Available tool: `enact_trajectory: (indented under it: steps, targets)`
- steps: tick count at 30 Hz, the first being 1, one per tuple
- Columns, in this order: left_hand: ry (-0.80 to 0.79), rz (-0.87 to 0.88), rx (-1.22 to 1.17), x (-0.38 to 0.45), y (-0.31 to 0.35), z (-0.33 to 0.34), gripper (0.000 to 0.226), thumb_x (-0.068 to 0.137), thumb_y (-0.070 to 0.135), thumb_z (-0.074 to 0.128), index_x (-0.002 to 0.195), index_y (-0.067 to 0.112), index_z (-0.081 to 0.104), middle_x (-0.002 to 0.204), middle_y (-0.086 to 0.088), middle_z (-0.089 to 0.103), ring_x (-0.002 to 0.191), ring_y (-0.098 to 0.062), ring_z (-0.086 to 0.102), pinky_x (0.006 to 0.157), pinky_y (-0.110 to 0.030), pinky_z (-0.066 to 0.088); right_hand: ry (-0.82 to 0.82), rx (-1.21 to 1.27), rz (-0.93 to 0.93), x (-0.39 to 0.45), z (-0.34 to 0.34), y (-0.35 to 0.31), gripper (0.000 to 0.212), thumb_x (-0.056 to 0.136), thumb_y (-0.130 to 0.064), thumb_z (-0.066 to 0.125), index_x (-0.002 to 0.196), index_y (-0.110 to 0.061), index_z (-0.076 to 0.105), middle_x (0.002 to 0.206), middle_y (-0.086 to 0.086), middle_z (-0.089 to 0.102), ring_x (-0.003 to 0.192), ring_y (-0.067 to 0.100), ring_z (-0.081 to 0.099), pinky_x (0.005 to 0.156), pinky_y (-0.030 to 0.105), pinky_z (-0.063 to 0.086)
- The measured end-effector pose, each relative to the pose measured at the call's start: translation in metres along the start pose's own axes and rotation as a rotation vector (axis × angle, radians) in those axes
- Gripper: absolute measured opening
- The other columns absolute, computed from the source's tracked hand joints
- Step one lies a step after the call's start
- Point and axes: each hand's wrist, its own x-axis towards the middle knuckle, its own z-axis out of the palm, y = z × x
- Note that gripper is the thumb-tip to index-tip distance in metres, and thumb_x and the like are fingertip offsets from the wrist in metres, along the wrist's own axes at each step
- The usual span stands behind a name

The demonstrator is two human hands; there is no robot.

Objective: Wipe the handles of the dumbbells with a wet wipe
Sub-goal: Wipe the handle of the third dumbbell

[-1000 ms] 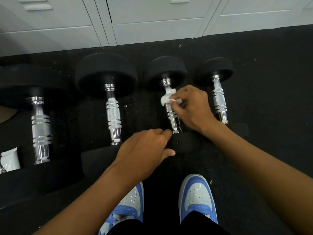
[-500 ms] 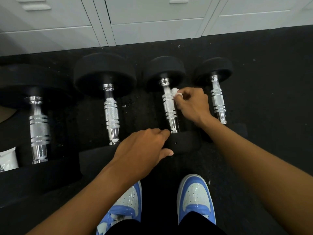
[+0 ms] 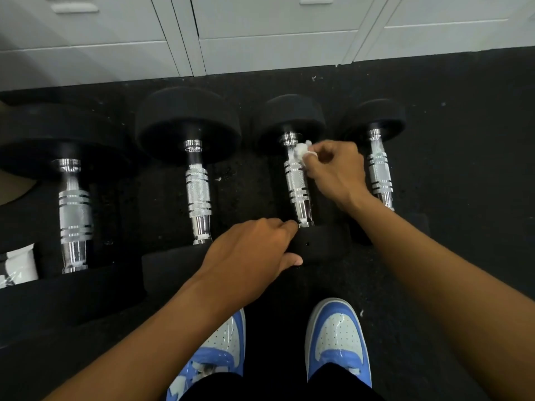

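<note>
Dumbbell handle running near-to-far, right hand pressing wipe at far end

The right hand covers most of the wet wipe, so only a crumpled white bit shows against the third dumbbell's handle, and the left hand hides part of that dumbbell's near head. Left of that handle, the leftmost dumbbell is cut by the frame's edge, as is a white packet, perhaps the wipes' pack. The fourth dumbbell's near end lies behind the right forearm.
</note>
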Motion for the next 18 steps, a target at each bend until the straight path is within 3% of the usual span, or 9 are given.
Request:
enact_trajectory:
  steps: [3,7,11,15,18]
  targets:
    - [-0.001,-0.005,0.017,0.0,0.0,0.0,0.049,0.094,0.05,0.043,0.134,0.021,0.042,0.125,0.002,0.056,0.107,-0.02,0.058,0.086,-0.033,0.048,-0.018,-0.023,-0.095,-0.012,-0.004,-0.004,0.007,0.082,-0.024,0.064,0.076,-0.023,0.069,0.066,-0.008,0.065,0.066,0.006,0.06,0.067,0.014,0.044]
    - [0.001,0.002,0.021,0.001,0.0,0.001,0.05,0.094,0.051,0.043,0.134,0.021,0.042,0.126,0.003,0.056,0.108,-0.019,0.058,0.086,-0.031,0.047,-0.088,-0.066,-0.017,-0.02,-0.008,0.013,0.01,0.08,-0.025,0.064,0.075,-0.02,0.07,0.068,-0.003,0.07,0.071,0.013,0.066,0.073,0.028,0.053]
    - [0.008,-0.002,-0.016,0.0,0.001,0.0,0.05,0.094,0.052,0.043,0.135,0.023,0.042,0.127,0.004,0.056,0.109,-0.018,0.058,0.087,-0.031,0.048,-0.029,-0.043,0.035,0.003,-0.003,0.0,0.012,0.082,-0.023,0.061,0.079,-0.018,0.071,0.071,-0.003,0.068,0.074,0.01,0.062,0.056,0.005,0.039]
    - [0.023,-0.006,-0.013,-0.001,0.001,-0.001,0.048,0.093,0.052,0.044,0.133,0.024,0.044,0.124,0.005,0.058,0.107,-0.017,0.058,0.086,-0.031,0.048,-0.007,-0.019,-0.08,-0.001,-0.003,-0.015,0.009,0.082,-0.026,0.065,0.082,-0.021,0.073,0.07,-0.007,0.067,0.072,0.004,0.06,0.057,-0.001,0.035]
    - [0.012,-0.008,-0.006,-0.001,0.001,-0.001,0.048,0.093,0.052,0.043,0.133,0.024,0.043,0.124,0.006,0.057,0.107,-0.017,0.058,0.085,-0.03,0.048,-0.045,-0.022,-0.066,-0.022,-0.007,0.001,0.008,0.082,-0.025,0.065,0.082,-0.021,0.072,0.072,-0.004,0.07,0.068,0.007,0.065,0.057,0.002,0.039]
